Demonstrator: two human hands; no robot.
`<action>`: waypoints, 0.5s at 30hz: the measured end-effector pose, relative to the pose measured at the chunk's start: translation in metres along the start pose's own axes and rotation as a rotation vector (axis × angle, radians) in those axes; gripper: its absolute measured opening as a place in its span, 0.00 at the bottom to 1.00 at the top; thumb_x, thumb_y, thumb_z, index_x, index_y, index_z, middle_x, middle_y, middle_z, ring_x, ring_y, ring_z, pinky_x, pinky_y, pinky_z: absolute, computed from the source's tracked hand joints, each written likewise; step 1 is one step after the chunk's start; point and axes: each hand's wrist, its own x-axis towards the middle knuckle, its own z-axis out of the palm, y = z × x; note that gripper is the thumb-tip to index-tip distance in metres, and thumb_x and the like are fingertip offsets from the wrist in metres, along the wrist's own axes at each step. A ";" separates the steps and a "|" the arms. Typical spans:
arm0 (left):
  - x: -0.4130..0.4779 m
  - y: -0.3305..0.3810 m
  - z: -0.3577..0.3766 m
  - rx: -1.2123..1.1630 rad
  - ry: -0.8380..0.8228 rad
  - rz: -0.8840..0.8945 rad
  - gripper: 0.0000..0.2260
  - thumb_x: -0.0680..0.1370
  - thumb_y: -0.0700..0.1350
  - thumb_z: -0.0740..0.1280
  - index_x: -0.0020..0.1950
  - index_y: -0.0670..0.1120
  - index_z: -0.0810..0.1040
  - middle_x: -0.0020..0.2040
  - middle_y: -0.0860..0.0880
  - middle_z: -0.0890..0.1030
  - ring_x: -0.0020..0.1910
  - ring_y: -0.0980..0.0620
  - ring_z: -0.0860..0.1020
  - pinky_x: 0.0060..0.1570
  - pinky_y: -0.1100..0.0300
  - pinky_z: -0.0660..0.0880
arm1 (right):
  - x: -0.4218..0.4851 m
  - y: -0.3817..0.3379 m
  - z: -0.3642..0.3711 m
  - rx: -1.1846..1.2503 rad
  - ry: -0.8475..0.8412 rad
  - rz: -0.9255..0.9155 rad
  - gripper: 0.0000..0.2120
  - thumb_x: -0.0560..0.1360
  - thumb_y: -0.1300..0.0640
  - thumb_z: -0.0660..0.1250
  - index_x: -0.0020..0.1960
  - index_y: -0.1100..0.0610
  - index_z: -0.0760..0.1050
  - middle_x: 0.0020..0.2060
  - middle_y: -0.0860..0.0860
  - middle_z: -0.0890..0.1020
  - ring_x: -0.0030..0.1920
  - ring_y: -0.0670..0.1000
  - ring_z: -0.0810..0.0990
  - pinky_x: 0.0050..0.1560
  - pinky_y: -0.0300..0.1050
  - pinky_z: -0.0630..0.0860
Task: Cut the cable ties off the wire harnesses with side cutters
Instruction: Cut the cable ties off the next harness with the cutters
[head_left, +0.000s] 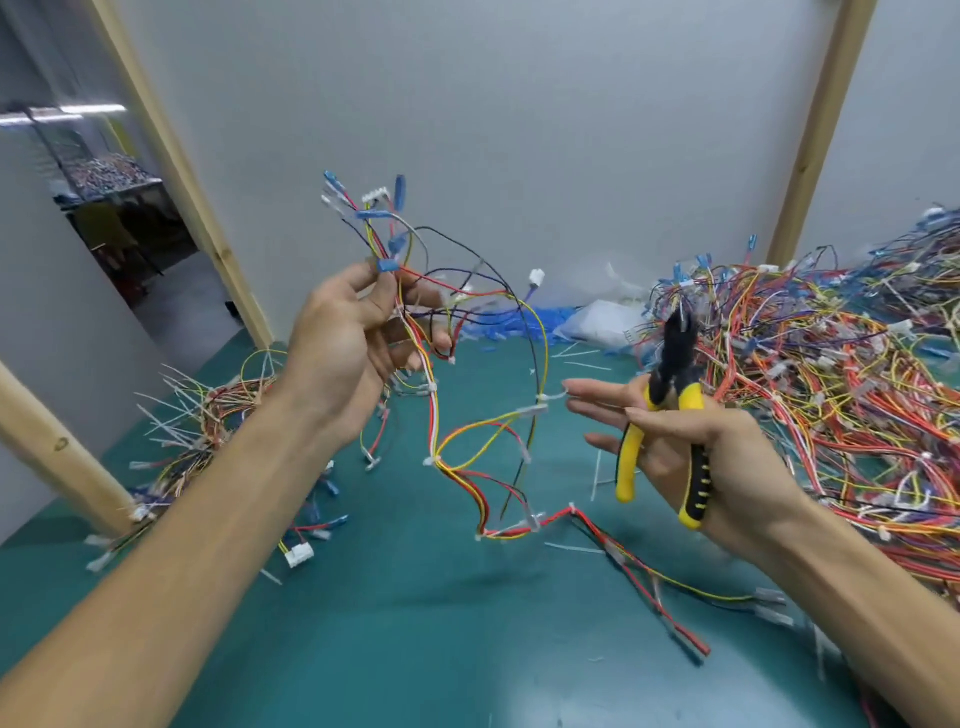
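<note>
The harness (434, 415) looks light and limp, its thin wires likely to sag and swing, so it is probably best held just beside a tie (537, 408), where the bundle is stiffest. It hangs from the left grip (358, 338), clenched round its upper end, and trails to the table (415, 649): red, yellow and black wires, white ties. The right grip (691, 441) clasps the cutters (662, 384).

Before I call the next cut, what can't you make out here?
Head view: blades of the side cutters, dark and blurred against the wire pile; gap unclear.
Head view: harness stretch inside the left hand, hidden by fingers.
Head view: wire pile, cut off at right edge.
</note>
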 end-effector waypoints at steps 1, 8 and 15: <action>-0.003 -0.001 0.003 -0.009 -0.020 0.005 0.09 0.86 0.39 0.56 0.50 0.42 0.74 0.37 0.49 0.83 0.30 0.47 0.82 0.23 0.63 0.71 | -0.001 0.001 0.002 0.007 -0.020 0.019 0.07 0.73 0.65 0.66 0.47 0.58 0.70 0.67 0.60 0.82 0.71 0.58 0.79 0.73 0.64 0.68; -0.020 -0.021 0.005 0.003 -0.063 -0.043 0.08 0.86 0.36 0.59 0.54 0.45 0.76 0.46 0.47 0.86 0.45 0.51 0.85 0.26 0.62 0.77 | -0.004 0.005 0.008 0.072 -0.090 0.003 0.10 0.74 0.66 0.67 0.43 0.56 0.66 0.55 0.60 0.85 0.48 0.57 0.85 0.53 0.53 0.80; -0.034 -0.058 -0.031 0.319 0.037 -0.330 0.10 0.86 0.39 0.62 0.48 0.41 0.80 0.48 0.43 0.84 0.42 0.57 0.84 0.24 0.62 0.74 | 0.001 -0.008 -0.004 0.086 0.016 -0.094 0.11 0.73 0.70 0.67 0.42 0.57 0.67 0.43 0.61 0.80 0.38 0.55 0.77 0.45 0.48 0.76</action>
